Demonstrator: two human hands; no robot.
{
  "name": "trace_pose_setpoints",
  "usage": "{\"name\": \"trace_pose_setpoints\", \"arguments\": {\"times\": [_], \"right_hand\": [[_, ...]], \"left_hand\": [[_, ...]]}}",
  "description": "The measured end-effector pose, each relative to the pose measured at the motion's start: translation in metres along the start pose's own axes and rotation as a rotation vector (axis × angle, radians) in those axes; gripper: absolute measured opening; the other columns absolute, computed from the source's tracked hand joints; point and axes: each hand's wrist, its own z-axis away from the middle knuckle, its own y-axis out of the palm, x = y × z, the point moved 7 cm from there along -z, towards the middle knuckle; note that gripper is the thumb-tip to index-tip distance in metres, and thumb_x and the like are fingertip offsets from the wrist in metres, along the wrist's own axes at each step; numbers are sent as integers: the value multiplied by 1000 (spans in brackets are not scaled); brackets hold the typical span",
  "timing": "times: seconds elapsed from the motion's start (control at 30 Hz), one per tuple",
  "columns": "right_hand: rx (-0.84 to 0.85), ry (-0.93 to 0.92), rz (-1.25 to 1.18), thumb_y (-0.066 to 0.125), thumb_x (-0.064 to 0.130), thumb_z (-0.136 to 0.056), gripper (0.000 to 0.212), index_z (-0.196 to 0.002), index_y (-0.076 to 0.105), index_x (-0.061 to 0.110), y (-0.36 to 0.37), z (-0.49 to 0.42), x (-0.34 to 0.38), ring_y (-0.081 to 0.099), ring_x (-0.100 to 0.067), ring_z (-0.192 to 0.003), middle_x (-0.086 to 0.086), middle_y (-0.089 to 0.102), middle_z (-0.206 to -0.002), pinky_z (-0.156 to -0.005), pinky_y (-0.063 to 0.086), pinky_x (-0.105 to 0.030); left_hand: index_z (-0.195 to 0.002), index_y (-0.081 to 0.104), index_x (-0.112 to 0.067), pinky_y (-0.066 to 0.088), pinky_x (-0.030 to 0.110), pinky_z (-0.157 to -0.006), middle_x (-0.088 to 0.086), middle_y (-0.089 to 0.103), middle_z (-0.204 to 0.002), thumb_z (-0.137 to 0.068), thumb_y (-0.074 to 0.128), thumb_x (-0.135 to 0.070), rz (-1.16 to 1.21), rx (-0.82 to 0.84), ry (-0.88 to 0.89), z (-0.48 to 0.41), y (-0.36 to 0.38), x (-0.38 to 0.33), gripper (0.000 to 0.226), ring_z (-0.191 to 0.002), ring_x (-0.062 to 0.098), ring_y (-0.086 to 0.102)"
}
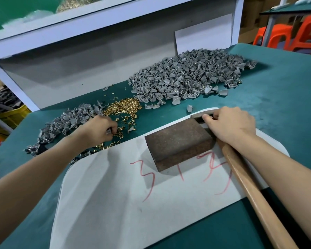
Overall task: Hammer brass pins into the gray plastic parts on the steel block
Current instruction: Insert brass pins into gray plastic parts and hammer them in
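Observation:
A rusty brown steel block (176,141) sits on a white sheet (115,194) in front of me, its top bare. My right hand (230,126) grips the hammer near its head at the block's far right corner; the wooden handle (248,184) runs back under my forearm. My left hand (99,130) is curled over the scattered brass pins (122,108), pinching a small gray plastic part together with pins. A small pile of gray plastic parts (68,119) lies to the left of that hand. A large heap of gray parts (187,76) lies at the back right.
The green table mat (285,97) carries everything. A gray shelf frame (79,56) stands along the far edge. Orange plastic stools (294,36) stand beyond the table's right corner. Red marks are written on the white sheet near the block.

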Motion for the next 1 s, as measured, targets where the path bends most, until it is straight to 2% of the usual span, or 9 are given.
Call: {"name": "trace_pose_setpoints", "arguments": {"times": [0.13,0.2,0.27,0.33,0.43,0.6,0.73,0.9,1.0], "right_hand": [[-53,-2,-83,50,51,-88,39,-92,57,13,-6,2,0,54,-34,-82,-7,46,-75,-66,35,-33],[-139,-47,-187,54,45,-87,31,-93,51,15,-15,5,2,57,-35,-87,-8,51,-82,-67,37,-35],[-242,-163,-332,57,38,-87,21,-89,51,19,-28,10,12,57,-32,-82,-3,59,-85,-70,44,-36],[-320,-296,-439,59,34,-86,15,-83,51,22,-38,18,27,56,-25,-72,4,58,-77,-69,46,-34],[-276,-417,-477,61,29,-86,13,-78,52,24,-35,28,44,55,-20,-66,11,53,-67,-66,48,-32],[-214,-397,-464,60,26,-85,7,-81,61,20,-24,21,37,60,-25,-74,8,57,-70,-72,51,-38],[-204,-371,-431,61,27,-85,6,-82,62,22,-24,17,35,61,-26,-75,7,56,-70,-70,50,-35],[-216,-383,-460,62,25,-85,4,-84,63,22,-29,20,38,58,-21,-71,10,55,-71,-70,50,-34],[-230,-468,-572,65,21,-83,7,-89,65,24,-39,29,46,52,-6,-63,10,57,-76,-69,47,-28]], "left_hand": [[-84,63,-8,48,34,-77,4,63,-84,-80,63,-2,61,-102,-4,3,-15,-13,8,-76,18,56],[-80,64,-9,48,23,-70,0,62,-75,-79,62,1,162,-293,-8,5,-38,-27,10,-67,11,55],[-77,64,-12,38,7,-61,-8,58,-64,-76,63,-2,288,-466,-20,9,-62,-47,11,-59,0,51],[-76,65,-14,35,5,-58,-11,54,-58,-74,64,-4,418,-540,-1,7,-74,-72,11,-55,1,49],[-74,65,-15,36,6,-56,-9,52,-54,-73,65,-5,552,-543,10,0,-72,-97,10,-52,-1,48],[-76,65,-12,36,2,-58,-6,61,-65,-75,65,-4,429,-452,-185,-14,-50,-52,8,-57,-2,50],[-79,64,-9,52,25,-69,4,65,-73,-81,64,1,405,-208,-332,-8,-18,-4,10,-67,15,58],[-83,66,-12,51,27,-78,4,68,-74,-82,62,-3,405,-293,-348,1,-36,-6,10,-71,19,63],[-82,66,-15,52,20,-73,6,72,-81,-82,65,-5,624,-362,-200,4,-62,-51,9,-71,11,66]]}}
